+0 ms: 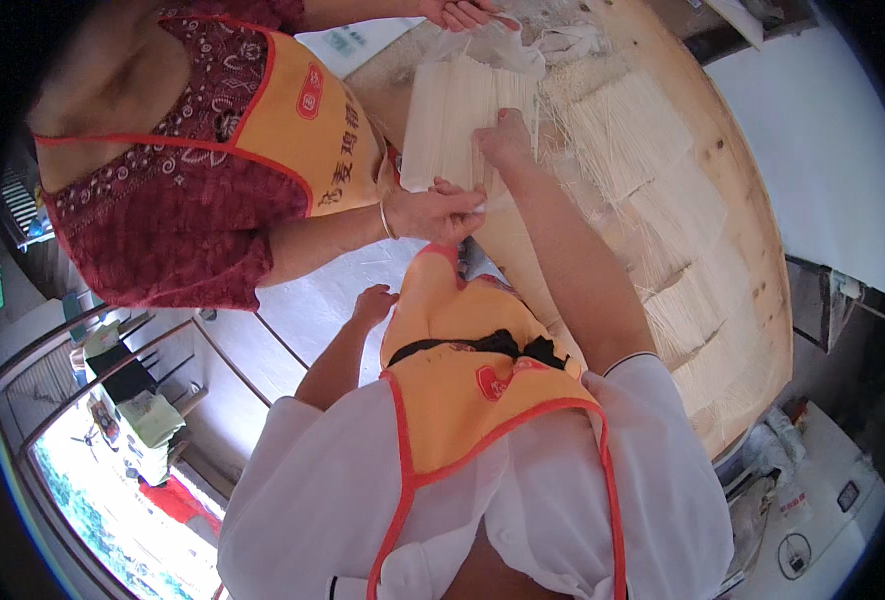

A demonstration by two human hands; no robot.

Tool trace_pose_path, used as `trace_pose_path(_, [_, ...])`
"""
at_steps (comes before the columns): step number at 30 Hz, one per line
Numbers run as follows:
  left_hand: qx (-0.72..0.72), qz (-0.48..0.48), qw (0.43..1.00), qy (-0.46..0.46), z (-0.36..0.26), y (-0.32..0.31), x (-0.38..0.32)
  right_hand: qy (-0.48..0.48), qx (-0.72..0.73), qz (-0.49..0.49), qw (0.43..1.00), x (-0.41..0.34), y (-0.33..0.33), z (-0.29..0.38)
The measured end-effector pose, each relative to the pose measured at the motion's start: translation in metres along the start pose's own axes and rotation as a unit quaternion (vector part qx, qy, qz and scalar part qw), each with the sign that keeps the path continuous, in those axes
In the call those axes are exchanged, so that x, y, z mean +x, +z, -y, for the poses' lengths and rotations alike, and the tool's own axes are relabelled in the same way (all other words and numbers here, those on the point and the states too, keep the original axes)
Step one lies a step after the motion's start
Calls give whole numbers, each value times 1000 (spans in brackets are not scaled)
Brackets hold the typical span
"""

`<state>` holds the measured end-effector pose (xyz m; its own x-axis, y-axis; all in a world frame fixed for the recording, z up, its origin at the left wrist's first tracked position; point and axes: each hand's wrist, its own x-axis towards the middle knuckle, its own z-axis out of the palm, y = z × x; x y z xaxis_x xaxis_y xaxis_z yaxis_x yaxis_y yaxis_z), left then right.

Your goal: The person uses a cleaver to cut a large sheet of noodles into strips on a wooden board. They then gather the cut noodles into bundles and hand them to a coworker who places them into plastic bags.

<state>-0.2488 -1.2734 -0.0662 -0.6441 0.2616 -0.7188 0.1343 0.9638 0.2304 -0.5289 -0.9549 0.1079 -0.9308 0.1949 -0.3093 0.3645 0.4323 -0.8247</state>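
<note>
My right hand (505,141) is on the right part of a wide bundle of dried noodles (450,112), its fingers bent and partly hidden. The bundle lies in a clear plastic bag (480,43) at the table's near left edge. One hand of a co-worker (463,13) is at the bag's far end. The co-worker's other hand (435,214), with a bangle on the wrist, pinches near the close end of the noodles. My left hand (375,304) hangs beside my orange apron (480,315), with nothing in its loosely bent fingers.
Several batches of loose noodles (630,135) lie along the wooden table (735,165), with broken strands around them. A crumpled white cloth or bag (573,39) is at the far end. The co-worker (164,202) stands close on my left. A white cabinet (810,510) stands at lower right.
</note>
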Motion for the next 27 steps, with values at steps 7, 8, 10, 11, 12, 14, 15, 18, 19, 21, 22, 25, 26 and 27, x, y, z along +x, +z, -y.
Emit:
trace_pose_path(7, [-94, -29, 995, 26, -11, 1, 18, -224, 17, -118, 967, -77, -72, -45])
trace_pose_path(8, [-97, -7, 995, 33, -18, 3, 23, -263, 19, -123, 957, -92, -89, -72])
trace_pose_path(10, [-111, 9, 993, 30, -32, 2, 32, -162, 12, -138, 977, -132, -119, -140])
trace_pose_path(11, [-122, 10, 992, 24, -41, -1, 34, -78, -33, -152, 985, -157, -132, -180])
trace_pose_path(12, [-147, 19, 989, 1, -54, -4, 33, -22, -68, -178, 981, -184, -146, -221])
trace_pose_path(14, [-213, 18, 977, -10, -82, -15, 31, 150, -90, -173, 969, -247, -174, -298])
trace_pose_path(15, [-275, 21, 959, -59, -100, -22, 28, 133, -135, -179, 966, -277, -190, -331])
trace_pose_path(18, [-220, -22, 975, 3, -155, -44, 21, 155, -187, -192, 951, -325, -246, -394])
trace_pose_path(19, [-215, -38, 976, 11, -173, -51, 21, 200, -191, -181, 944, -322, -258, -400])
trace_pose_path(21, [-299, -30, 954, 6, -212, -63, 26, 157, -71, -168, 971, -296, -273, -398])
trace_pose_path(22, [-347, -24, 937, -27, -228, -73, 31, 114, -11, -168, 979, -274, -270, -388])
trace_pose_path(25, [-367, -45, 928, 36, -281, -104, 54, -101, -83, -111, 985, -204, -247, -356])
trace_pose_path(26, [-445, -28, 894, 37, -299, -115, 65, -94, -118, -79, 985, -186, -243, -348])
trace_pose_path(27, [-479, -34, 876, 45, -314, -127, 76, -98, -152, -49, 982, -170, -241, -340])
